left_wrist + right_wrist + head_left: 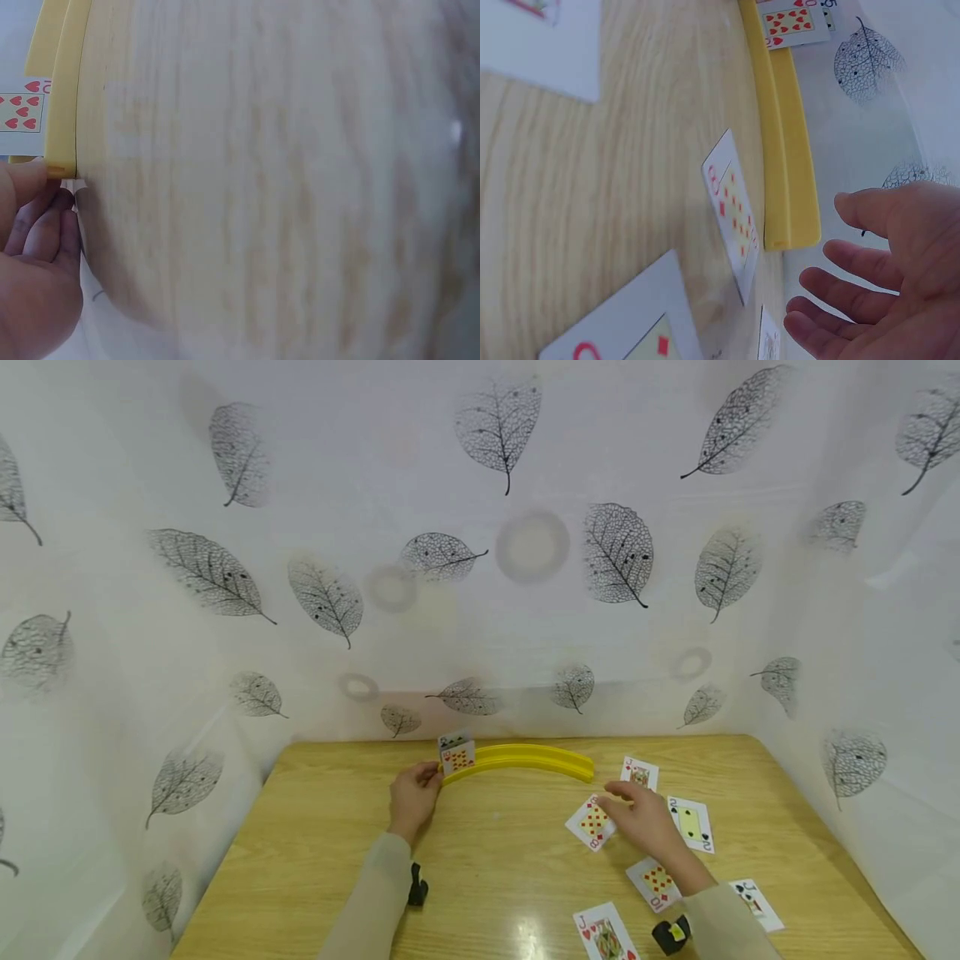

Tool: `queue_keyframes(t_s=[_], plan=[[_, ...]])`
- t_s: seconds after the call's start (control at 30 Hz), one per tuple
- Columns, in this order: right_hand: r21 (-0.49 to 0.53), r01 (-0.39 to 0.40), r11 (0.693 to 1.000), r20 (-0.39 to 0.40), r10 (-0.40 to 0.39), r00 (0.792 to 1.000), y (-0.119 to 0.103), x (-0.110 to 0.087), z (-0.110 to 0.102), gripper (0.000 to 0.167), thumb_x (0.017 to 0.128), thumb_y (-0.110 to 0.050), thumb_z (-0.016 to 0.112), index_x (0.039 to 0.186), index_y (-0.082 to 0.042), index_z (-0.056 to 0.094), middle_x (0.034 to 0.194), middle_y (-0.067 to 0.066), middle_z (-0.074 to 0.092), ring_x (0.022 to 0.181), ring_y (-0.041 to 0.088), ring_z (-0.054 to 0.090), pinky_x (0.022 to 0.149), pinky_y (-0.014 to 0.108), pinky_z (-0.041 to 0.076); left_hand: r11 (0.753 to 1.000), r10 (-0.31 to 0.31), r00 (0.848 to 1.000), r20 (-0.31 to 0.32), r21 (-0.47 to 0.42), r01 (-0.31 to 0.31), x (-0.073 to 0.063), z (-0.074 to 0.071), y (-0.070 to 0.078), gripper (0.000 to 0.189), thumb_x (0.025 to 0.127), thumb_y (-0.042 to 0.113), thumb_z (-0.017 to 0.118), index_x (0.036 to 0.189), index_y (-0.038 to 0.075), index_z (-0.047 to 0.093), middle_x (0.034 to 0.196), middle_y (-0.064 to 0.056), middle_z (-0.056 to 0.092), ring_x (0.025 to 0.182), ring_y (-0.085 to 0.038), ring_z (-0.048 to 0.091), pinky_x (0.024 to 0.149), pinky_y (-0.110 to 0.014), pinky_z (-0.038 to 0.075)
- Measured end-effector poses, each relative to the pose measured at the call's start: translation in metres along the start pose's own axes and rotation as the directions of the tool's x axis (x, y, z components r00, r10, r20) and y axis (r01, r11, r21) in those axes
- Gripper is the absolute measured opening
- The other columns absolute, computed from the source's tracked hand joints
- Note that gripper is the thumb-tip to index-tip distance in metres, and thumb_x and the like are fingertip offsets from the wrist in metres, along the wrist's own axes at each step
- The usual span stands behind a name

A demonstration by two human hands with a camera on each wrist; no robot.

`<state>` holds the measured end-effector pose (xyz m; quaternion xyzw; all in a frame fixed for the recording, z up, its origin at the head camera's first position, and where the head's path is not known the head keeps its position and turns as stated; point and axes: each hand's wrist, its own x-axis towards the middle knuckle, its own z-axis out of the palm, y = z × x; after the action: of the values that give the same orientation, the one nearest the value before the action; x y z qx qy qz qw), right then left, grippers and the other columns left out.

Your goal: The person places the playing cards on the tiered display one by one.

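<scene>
While it only carries a couple of cards, the curved yellow rack (517, 756) takes up the far middle of the bench (315, 843), bowing away toward the back. Both cards stand at its left end: a ten of hearts (459, 760) in front, with a black five (454, 740) poking up behind it (can't make out the suit for sure).

As for the hands, the left hand (413, 799) has that same left end of the rack pinched, thumb on the near side and fingers tucked in by the tip, right next to the ten. The right hand (647, 821) isn't holding anything, fingers loose and spread, up over the loose cards just past the rack's right end.

Those loose ones are all face up on the right side. Eight of diamonds (588, 827) is closest to the rack along with a red jack (641, 771) farther back, then a two of spades (693, 827) to the right. Nearer there's a ten of diamonds (652, 883), a jack of hearts (603, 932) at the near edge of the view, and a black jack (759, 906) partly hidden by the right sleeve (723, 920).

Behind it all hangs a white cloth (465, 639) with dark leaf prints (618, 556).
</scene>
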<state>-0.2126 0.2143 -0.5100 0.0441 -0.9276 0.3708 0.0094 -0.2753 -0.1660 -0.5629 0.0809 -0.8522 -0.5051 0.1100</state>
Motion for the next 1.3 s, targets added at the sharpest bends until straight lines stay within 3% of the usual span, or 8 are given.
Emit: queue_keyframes(t_s=[0.17, 0.33, 0.57, 0.77, 0.93, 1.1, 1.3], plan=[[-0.056, -0.019, 0.998, 0.032, 0.021, 0.999, 0.007, -0.004, 0.0, 0.054, 0.105, -0.035, 0.066, 0.139, 0.006, 0.062, 0.143, 0.03, 0.062, 0.133, 0.052, 0.056, 0.109, 0.066, 0.049, 1.0, 0.009, 1.0, -0.001, 0.004, -0.009, -0.001, 0.0, -0.001, 0.02, 0.099, 0.008, 0.072, 0.117, 0.002, 0.077, 0.116, -0.015, 0.079, 0.107, -0.031, 0.075, 0.095, -0.046, 0.063], [-0.134, 0.008, 0.991, 0.066, 0.001, 0.998, 0.014, -0.008, 0.004, 0.074, 0.101, -0.044, 0.069, 0.144, 0.014, 0.053, 0.149, 0.041, 0.048, 0.141, 0.061, 0.043, 0.115, 0.073, 0.039, 1.0, 0.021, 1.0, -0.002, -0.001, -0.021, 0.0, 0.0, 0.0, 0.02, 0.098, 0.008, 0.073, 0.116, 0.002, 0.077, 0.115, -0.016, 0.079, 0.107, -0.031, 0.076, 0.094, -0.046, 0.064], [-0.22, -0.012, 0.975, 0.085, 0.031, 0.996, 0.018, -0.013, 0.011, 0.096, 0.095, -0.055, 0.074, 0.147, 0.019, 0.044, 0.154, 0.05, 0.032, 0.143, 0.068, 0.033, 0.115, 0.076, 0.036, 1.0, 0.012, 1.0, 0.009, 0.003, -0.012, 0.002, 0.0, 0.0, 0.021, 0.098, 0.008, 0.074, 0.117, 0.002, 0.077, 0.114, -0.015, 0.079, 0.107, -0.031, 0.076, 0.094, -0.045, 0.064], [-0.273, 0.006, 0.962, 0.073, 0.015, 0.997, 0.022, -0.016, 0.016, 0.099, 0.089, -0.057, 0.079, 0.143, 0.02, 0.047, 0.152, 0.049, 0.036, 0.143, 0.071, 0.028, 0.118, 0.08, 0.025, 1.0, 0.006, 1.0, 0.009, -0.003, -0.006, 0.001, -0.001, -0.001, 0.02, 0.098, 0.009, 0.073, 0.117, 0.003, 0.077, 0.115, -0.015, 0.079, 0.108, -0.03, 0.075, 0.095, -0.046, 0.063], [-0.331, 0.015, 0.943, 0.083, 0.013, 0.996, 0.024, -0.018, 0.02, 0.105, 0.088, -0.06, 0.078, 0.146, 0.021, 0.043, 0.153, 0.049, 0.035, 0.143, 0.072, 0.028, 0.118, 0.081, 0.023, 1.0, 0.023, 1.0, 0.006, -0.002, -0.023, 0.001, 0.0, -0.003, 0.02, 0.098, 0.008, 0.073, 0.116, 0.001, 0.077, 0.114, -0.016, 0.079, 0.107, -0.031, 0.075, 0.095, -0.046, 0.063], [-0.35, 0.02, 0.937, 0.081, 0.009, 0.997, 0.026, -0.017, 0.021, 0.102, 0.089, -0.058, 0.077, 0.145, 0.021, 0.044, 0.152, 0.048, 0.037, 0.143, 0.071, 0.03, 0.118, 0.08, 0.026, 0.999, 0.033, 0.999, 0.006, -0.004, -0.033, 0.001, 0.001, -0.003, 0.02, 0.097, 0.007, 0.073, 0.116, 0.001, 0.077, 0.114, -0.016, 0.079, 0.108, -0.032, 0.075, 0.095, -0.047, 0.063], [-0.39, 0.051, 0.919, 0.069, -0.026, 0.997, 0.024, -0.015, 0.017, 0.091, 0.088, -0.053, 0.08, 0.137, 0.018, 0.055, 0.144, 0.046, 0.049, 0.136, 0.067, 0.042, 0.114, 0.076, 0.036, 1.0, 0.02, 1.0, 0.008, 0.009, -0.02, 0.002, 0.001, -0.004, 0.021, 0.098, 0.009, 0.072, 0.117, 0.003, 0.077, 0.113, -0.015, 0.079, 0.108, -0.031, 0.075, 0.096, -0.047, 0.063]])
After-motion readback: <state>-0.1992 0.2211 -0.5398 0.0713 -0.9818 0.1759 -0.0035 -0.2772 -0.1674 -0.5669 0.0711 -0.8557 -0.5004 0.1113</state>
